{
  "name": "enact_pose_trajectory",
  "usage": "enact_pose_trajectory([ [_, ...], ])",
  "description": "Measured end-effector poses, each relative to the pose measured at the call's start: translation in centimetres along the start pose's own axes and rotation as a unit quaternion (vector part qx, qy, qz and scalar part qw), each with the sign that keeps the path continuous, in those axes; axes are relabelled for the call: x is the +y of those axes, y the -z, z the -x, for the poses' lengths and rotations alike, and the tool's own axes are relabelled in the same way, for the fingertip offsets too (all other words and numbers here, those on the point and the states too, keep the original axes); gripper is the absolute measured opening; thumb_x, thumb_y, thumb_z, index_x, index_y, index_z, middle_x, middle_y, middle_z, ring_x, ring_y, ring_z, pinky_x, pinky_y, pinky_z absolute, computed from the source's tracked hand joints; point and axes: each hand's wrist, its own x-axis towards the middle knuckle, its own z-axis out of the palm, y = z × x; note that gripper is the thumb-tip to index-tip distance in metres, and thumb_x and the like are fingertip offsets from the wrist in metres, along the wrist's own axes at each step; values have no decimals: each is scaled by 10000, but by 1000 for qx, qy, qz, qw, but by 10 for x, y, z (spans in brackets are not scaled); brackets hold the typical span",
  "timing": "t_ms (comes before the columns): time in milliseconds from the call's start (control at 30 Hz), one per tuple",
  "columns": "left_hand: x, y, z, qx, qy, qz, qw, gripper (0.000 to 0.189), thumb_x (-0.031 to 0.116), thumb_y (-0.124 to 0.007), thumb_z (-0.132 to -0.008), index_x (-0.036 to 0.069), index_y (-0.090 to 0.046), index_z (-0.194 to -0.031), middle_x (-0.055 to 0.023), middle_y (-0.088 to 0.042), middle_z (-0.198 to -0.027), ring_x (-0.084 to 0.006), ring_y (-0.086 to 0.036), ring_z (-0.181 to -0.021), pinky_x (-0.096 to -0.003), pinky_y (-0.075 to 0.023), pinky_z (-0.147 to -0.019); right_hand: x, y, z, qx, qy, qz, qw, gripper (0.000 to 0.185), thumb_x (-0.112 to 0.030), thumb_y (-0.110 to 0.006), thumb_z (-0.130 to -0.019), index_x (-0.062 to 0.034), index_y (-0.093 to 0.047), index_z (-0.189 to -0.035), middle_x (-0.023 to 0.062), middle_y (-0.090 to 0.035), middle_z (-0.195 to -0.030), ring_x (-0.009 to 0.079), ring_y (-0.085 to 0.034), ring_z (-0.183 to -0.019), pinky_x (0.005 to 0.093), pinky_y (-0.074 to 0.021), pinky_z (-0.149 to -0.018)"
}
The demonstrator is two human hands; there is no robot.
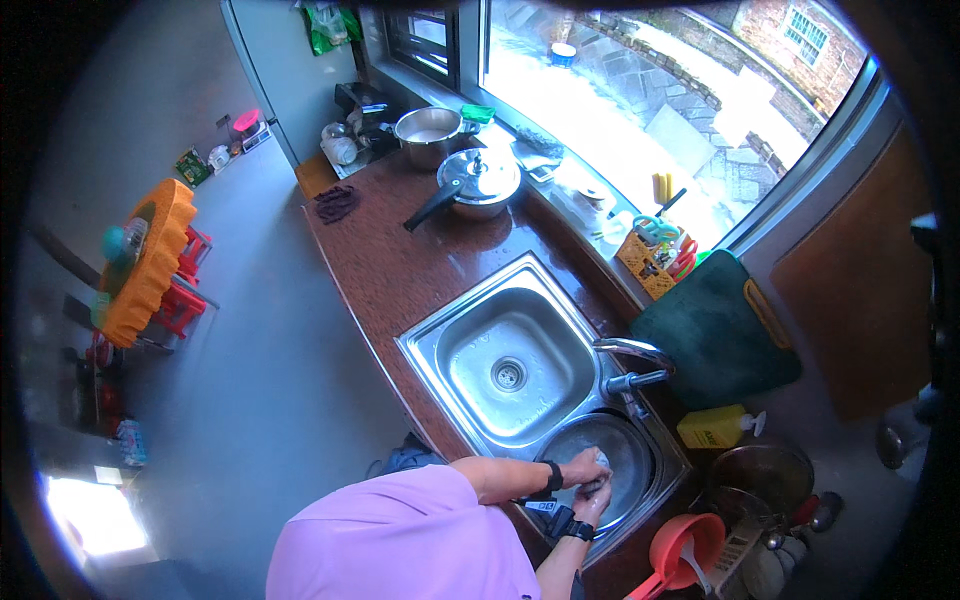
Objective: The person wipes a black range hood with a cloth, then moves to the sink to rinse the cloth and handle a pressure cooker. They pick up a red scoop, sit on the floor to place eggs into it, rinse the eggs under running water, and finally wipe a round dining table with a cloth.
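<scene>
My left hand (584, 468) and my right hand (592, 503) are close together over a round grey metal pan (630, 457), which sits in the smaller sink basin. A small pale thing (602, 458), perhaps a cloth or scrubber, shows at my left fingers. Something dark grey (592, 487) lies between the two hands; its kind is too small to tell. My right fingers are partly hidden. The larger steel basin (466, 349) beside the pan has wet drops in it. A chrome faucet (637, 348) stands behind both basins, its spout over the larger one.
On the brown counter (375, 262) stand a lidded pressure cooker (480, 174), an open pot (429, 126) and a dark cloth (337, 203). A green cutting board (709, 337) leans by the window. Near my right arm are a yellow pump bottle (711, 427) and a red dipper (667, 559).
</scene>
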Motion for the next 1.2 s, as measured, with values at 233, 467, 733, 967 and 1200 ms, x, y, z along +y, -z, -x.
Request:
enact_pose_trajectory([
  [233,44,13,7,-238,-49,66,968,376,190,-735,-895,20,-666,-1224,-64,-683,-1109,-159,-627,-1013,-322,-517,-878,-35,-26,69,-229,-37,-53,971,478,-499,-669,-955,-146,-629,-1274,52,-683,-1171,234,-658,-1068,450,-553,-924],
  [467,73,6,13,-322,-55,77,942,154,147,-671,-939,19,-709,-1015,-50,-729,-931,-127,-655,-865,-280,-539,-781,-62,-41,94,-229,-19,82,970,292,-172,-755,-908,-100,-647,-1170,56,-702,-979,209,-686,-887,360,-572,-772],
  [733,48,-11,-24,-244,-102,-93,960,228,173,-599,-954,9,-721,-1056,-75,-726,-895,-172,-647,-834,-332,-524,-767,-41,-73,98,-86,64,304,947,119,-152,-681,-865,-151,-594,-785,-55,-435,-569,75,-385,-427,254,-224,-410],
  [967,19,-17,-32,-98,-139,-193,966,262,181,-565,-926,11,-709,-1064,-215,-738,-1024,-382,-699,-1026,-467,-535,-893,-1,-47,44,12,305,487,819,250,-208,-653,-939,7,-641,-811,49,-639,-711,135,-593,-658,355,-458,-565],
  [1200,1,-2,-15,-10,-103,-157,982,332,305,-615,-950,6,-679,-1079,-249,-710,-1093,-435,-650,-1117,-502,-508,-959,18,-37,37,18,394,602,694,277,-244,-643,-942,-18,-657,-1101,197,-724,-1054,272,-688,-926,431,-544,-709],
])
